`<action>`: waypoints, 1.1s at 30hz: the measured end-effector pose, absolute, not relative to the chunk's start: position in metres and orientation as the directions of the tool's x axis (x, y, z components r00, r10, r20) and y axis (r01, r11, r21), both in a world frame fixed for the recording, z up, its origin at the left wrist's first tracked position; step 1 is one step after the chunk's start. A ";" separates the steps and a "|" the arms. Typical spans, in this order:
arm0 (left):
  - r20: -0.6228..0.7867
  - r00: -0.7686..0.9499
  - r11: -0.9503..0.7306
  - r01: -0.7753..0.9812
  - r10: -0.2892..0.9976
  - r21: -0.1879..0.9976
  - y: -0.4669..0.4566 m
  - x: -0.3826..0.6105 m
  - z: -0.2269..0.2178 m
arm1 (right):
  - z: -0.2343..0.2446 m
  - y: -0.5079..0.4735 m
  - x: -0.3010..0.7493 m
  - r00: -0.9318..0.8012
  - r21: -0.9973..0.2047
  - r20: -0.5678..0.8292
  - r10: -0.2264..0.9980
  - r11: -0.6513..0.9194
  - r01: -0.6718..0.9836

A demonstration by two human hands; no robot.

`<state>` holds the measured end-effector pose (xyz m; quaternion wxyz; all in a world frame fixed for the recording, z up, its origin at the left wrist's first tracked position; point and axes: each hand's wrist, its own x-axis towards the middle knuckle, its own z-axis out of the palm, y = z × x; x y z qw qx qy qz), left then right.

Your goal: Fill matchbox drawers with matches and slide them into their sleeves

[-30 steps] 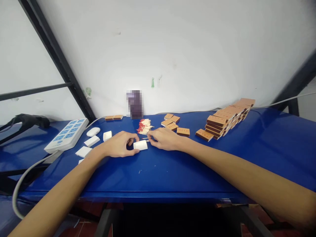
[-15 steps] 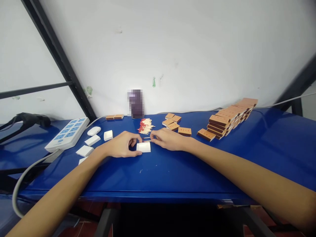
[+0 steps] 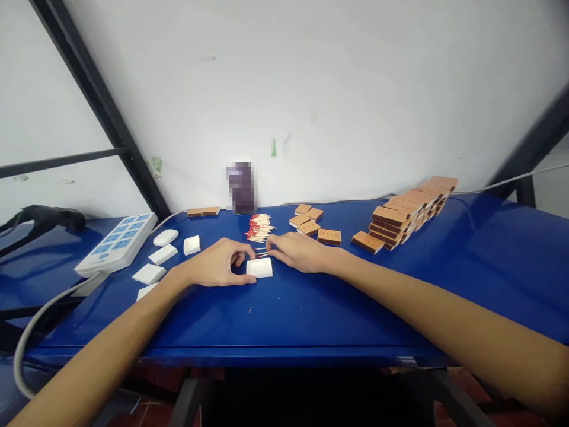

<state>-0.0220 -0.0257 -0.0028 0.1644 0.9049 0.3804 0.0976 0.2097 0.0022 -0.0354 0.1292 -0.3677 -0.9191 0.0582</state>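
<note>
While the left hand (image 3: 222,262) curls around the left end of a white tray (image 3: 260,268) on the blue bench (image 3: 288,320), its thumb presses the tray's near corner and its forefinger reaches the far one, so it appears to be steadying the tray in a light grip. Just beyond the tray, the right hand (image 3: 297,251) has thumb and forefinger drawn together at the ends of a few matches (image 3: 262,255), seemingly gripping at least one; exactly how many it holds cannot be told.

The work looks partway along. Only white shows inside the tray, with no match visible in it, and the match heap (image 3: 259,228) lies loose beyond the tray, red heads mostly to its left side. To the left of the tray, past the left hand, more white trays (image 3: 192,245) lie apart, one facing up and showing no matches; the left forearm partly hides the nearest of them. Beyond and right of the tray are loose matchboxes (image 3: 329,236), and farther right a matchbox stack (image 3: 400,213) leans in overlapping rows; whether these boxes contain anything cannot be seen. Well left of the tray are an oval white object (image 3: 166,237) and a power strip (image 3: 116,243).
</note>
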 end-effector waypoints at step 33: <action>0.064 0.661 -0.644 0.698 0.747 0.312 -0.019 -0.026 -0.005 | -0.034 -0.007 0.204 -0.668 -0.251 0.276 0.691 0.722 0.644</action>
